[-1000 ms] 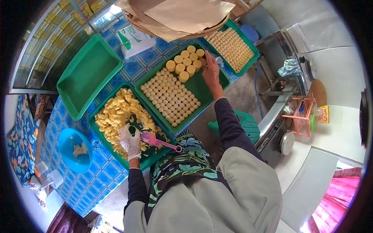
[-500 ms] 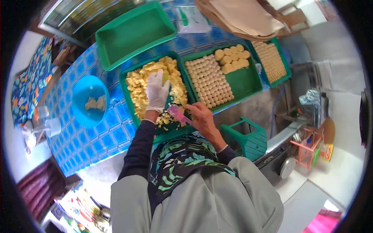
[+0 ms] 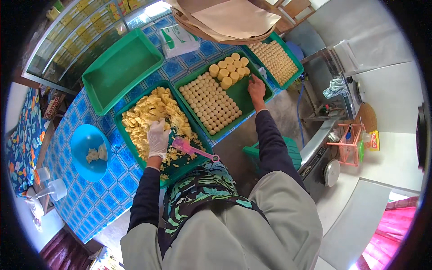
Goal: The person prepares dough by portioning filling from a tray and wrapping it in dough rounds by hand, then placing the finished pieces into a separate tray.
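My left hand [image 3: 158, 139], in a thin white glove, is over a green tray [image 3: 118, 123] heaped with crumbly yellow filling [image 3: 153, 105]. Its fingers are curled, and whatever they hold is hidden. Beside them a pink plastic scoop [image 3: 183, 146] lies on the filling, its handle pointing right across the tray's edge. Bare and reaching far to the right, my right hand [image 3: 257, 91] is above a second green tray [image 3: 268, 92], its fingertips close to several upright yellow cylinders [image 3: 226, 82]. Finger and thumb seem apart. Rows of small pale dough balls [image 3: 209, 103] fill that tray's left part.
An empty green tray [image 3: 92, 85] and a blue bowl with white dough [image 3: 80, 168] are on the blue tiled cloth. Behind sit a plastic packet [image 3: 180, 41] and a paper-covered basket [image 3: 234, 20]. Another tray of small pieces [image 3: 294, 71] is at right, with a green stool [image 3: 252, 153] below.
My right hand has let go of the pink scoop and moved right, over the tray with the cylinders. My left hand has stayed at the filling. The whole view has shifted.
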### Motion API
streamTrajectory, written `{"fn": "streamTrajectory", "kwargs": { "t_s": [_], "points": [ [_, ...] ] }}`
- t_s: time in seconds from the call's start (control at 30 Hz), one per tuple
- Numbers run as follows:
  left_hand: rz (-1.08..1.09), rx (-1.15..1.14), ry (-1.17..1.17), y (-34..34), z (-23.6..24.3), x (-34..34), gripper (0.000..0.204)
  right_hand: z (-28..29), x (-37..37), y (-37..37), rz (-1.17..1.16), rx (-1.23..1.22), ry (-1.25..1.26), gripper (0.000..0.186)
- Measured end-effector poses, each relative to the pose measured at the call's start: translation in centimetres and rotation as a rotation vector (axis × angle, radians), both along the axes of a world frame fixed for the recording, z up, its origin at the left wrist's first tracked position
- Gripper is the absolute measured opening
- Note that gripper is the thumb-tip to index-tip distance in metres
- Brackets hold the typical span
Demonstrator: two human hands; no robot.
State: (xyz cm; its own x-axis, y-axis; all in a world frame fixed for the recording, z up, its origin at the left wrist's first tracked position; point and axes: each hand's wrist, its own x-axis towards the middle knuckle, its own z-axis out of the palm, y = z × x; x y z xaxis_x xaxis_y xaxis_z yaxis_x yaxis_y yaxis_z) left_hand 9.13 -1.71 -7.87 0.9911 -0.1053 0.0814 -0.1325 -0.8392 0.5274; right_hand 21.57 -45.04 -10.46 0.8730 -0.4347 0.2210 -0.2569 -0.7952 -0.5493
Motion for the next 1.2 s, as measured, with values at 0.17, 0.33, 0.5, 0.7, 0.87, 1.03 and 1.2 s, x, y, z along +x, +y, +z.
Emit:
{"fn": "streamTrajectory", "kwargs": {
  "t_s": [0.17, 0.33, 0.5, 0.7, 0.87, 1.03, 1.2],
  "points": [
    [0.083, 0.030, 0.010, 0.5, 0.4, -1.1, 0.050, 1.4, 1.7, 3.2, -0.054, -0.005, 0.224, 0.034],
    [0.102, -0.071, 0.055, -0.3, 0.7, -0.5, 0.048, 0.4, 1.9, 2.3, -0.033, 0.029, 0.271, 0.036],
    [0.133, -0.088, 0.022, 0.2, 0.0, -0.8, 0.046, 1.1, -0.2, 4.3, 0.046, -0.110, 0.199, 0.041],
    [0.147, -0.131, 0.030, 1.1, 0.1, -1.8, 0.044, 9.7, -6.9, 11.1, 0.128, 0.678, 0.125, 0.018],
    [0.144, -0.265, 0.057, 0.3, 0.4, -4.0, 0.045, 6.3, -14.3, 21.6, 0.719, 0.618, 0.070, 0.014],
    [0.280, -0.376, 0.255, 1.4, 0.4, -4.0, 0.048, 6.3, -19.9, 25.7, 0.819, -0.316, 0.319, 0.051],
    [0.284, -0.306, 0.118, 1.1, -1.6, -4.4, 0.041, 6.4, -21.2, 24.9, 0.833, -0.139, 0.436, 0.060]
  ]
}}
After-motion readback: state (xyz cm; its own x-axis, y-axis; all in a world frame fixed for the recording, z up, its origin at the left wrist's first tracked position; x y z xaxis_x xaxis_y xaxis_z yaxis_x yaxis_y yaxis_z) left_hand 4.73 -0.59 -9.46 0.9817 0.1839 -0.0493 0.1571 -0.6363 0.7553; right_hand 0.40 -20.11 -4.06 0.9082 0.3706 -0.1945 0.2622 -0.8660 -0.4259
